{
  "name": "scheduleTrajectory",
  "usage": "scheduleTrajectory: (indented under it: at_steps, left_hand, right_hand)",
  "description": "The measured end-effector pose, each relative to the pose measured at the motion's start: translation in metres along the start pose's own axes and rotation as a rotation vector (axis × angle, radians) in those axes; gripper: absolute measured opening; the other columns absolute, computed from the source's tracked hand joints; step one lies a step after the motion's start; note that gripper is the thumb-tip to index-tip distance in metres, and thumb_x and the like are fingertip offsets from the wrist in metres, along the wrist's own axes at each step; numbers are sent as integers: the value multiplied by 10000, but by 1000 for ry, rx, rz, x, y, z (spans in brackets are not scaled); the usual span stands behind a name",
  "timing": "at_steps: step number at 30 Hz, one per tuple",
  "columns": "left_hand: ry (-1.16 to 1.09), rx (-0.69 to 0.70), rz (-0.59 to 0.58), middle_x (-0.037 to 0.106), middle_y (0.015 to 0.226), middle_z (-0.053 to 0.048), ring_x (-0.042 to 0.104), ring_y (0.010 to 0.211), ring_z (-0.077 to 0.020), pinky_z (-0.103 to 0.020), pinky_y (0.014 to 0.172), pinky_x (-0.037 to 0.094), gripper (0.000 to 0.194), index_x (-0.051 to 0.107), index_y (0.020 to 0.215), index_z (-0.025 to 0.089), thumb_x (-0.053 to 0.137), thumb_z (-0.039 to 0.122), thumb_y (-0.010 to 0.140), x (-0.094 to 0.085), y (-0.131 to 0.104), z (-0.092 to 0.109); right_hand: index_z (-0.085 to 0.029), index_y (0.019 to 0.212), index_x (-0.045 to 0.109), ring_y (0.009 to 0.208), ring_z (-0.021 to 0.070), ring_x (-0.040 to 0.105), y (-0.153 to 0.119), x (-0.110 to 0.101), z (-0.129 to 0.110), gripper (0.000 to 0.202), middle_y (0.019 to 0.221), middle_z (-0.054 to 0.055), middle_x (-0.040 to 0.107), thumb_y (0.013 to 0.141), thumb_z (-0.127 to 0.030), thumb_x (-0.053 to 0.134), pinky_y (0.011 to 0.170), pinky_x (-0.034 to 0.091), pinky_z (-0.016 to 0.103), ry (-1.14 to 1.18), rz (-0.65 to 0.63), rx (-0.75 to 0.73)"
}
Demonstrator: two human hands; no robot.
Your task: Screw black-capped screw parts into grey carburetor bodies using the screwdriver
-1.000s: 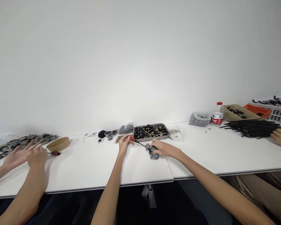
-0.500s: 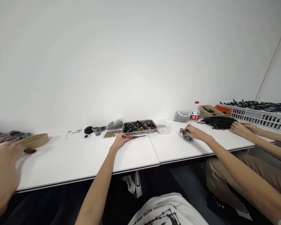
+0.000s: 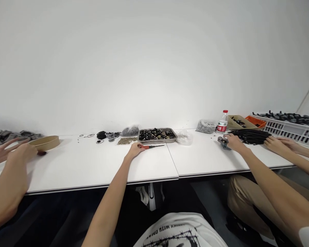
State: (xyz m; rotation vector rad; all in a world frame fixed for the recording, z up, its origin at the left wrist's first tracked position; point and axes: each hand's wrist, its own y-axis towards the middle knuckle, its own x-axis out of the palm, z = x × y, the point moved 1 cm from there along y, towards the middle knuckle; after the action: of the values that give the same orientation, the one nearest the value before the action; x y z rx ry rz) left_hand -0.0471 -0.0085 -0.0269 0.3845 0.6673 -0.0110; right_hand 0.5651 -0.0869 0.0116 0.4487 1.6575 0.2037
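My left hand (image 3: 134,150) rests on the white table, its fingers closed round a red-handled tool (image 3: 154,146). The tool has a slim dark shaft that points right and lies close to the table top; its exact kind is too small to make out. Over to the right, my right hand (image 3: 235,142) grips a small grey part (image 3: 223,142) just at the table surface. My fingers cover some of that part. Beyond this hand lies a bundle of black tubes (image 3: 249,136).
A metal tray (image 3: 157,141) of black and brass pieces stands behind my left hand, near small brass parts (image 3: 127,141) and a clear bag (image 3: 184,137). A bottle (image 3: 222,124) and a white crate (image 3: 290,129) are right. Co-workers' hands work on both sides.
My right hand has moved right with the grey part, closer to the black tubes. My left hand keeps the red-handled tool in about the same place. The view has shifted slightly.
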Motion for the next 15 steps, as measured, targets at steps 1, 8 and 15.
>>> scheduleTrajectory:
  at_steps: [1,8,15]
  left_hand:
    - [12,-2,-2,674,793,-51,595,737,-198,-324,701,450,209,689,765,168,759,346,680,0,-1,0]
    - [123,-11,12,681,1016,-125,604,1032,-299,-439,957,444,135,655,869,168,697,245,766,4,-7,20]
    - [-8,176,59,629,1254,-156,500,1275,-332,-520,1144,314,346,666,1117,179,691,360,823,56,6,98]
  right_hand:
    - [-120,1164,654,1208,408,524,-1,3,-8,510,1337,278,534,675,-38,534,994,391,482,-16,28,24]
    - [-133,1283,614,1293,407,437,-4,16,-135,595,1355,214,524,697,-91,521,1081,344,602,303,198,-83]
    - [-197,1223,594,1028,235,611,-6,34,-307,393,1186,109,629,876,-370,532,946,510,409,1064,102,-225]
